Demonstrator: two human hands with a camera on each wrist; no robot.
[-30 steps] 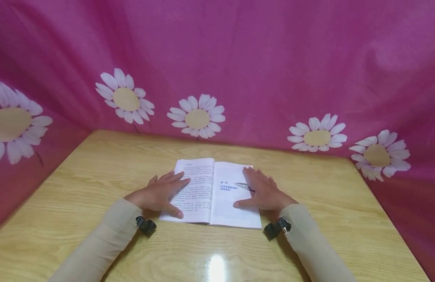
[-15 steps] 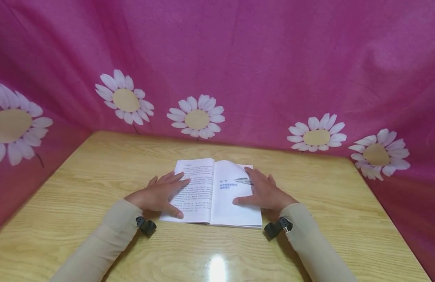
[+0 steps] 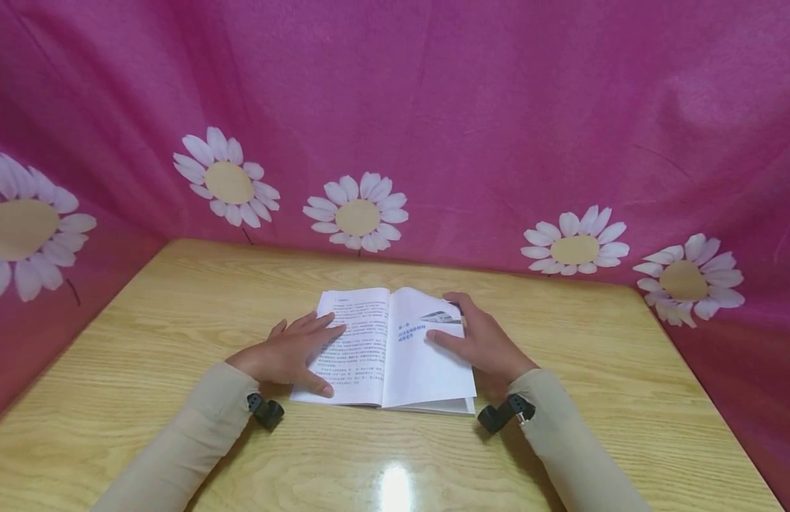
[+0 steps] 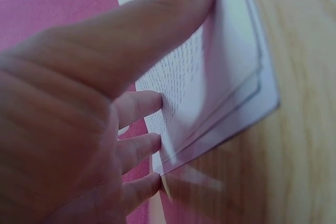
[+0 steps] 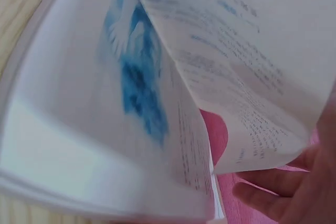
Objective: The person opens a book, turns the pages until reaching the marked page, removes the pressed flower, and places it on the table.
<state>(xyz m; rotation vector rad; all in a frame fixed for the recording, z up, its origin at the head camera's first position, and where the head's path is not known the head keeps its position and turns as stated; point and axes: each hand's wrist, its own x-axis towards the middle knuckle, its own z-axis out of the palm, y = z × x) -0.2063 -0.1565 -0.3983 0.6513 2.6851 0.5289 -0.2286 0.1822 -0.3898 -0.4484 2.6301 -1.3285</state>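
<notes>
An open book (image 3: 356, 355) lies on the wooden table, with dense print on its left page. My left hand (image 3: 284, 357) rests on that page with spread fingers; in the left wrist view its thumb and fingertips (image 4: 142, 148) touch the paper near the edge. On the other side, my right hand (image 3: 487, 345) pinches the right page (image 3: 426, 370), thumb on top and fingers beneath. That page, bearing a blue heading and a small picture, is raised off the stack. The right wrist view shows the lifted leaf (image 5: 247, 72) apart from the page below, which carries a blue picture (image 5: 139, 82).
The light wooden table (image 3: 177, 320) extends around the book on all sides. A pink curtain (image 3: 433, 107) with large white flowers hangs at the back and both sides. Small black cameras (image 3: 265, 411) sit on both wrists.
My right hand has gone from lying spread on the right page to pinching it near its outer edge. The page has lifted, opening a gap at the bottom. My left hand stays put.
</notes>
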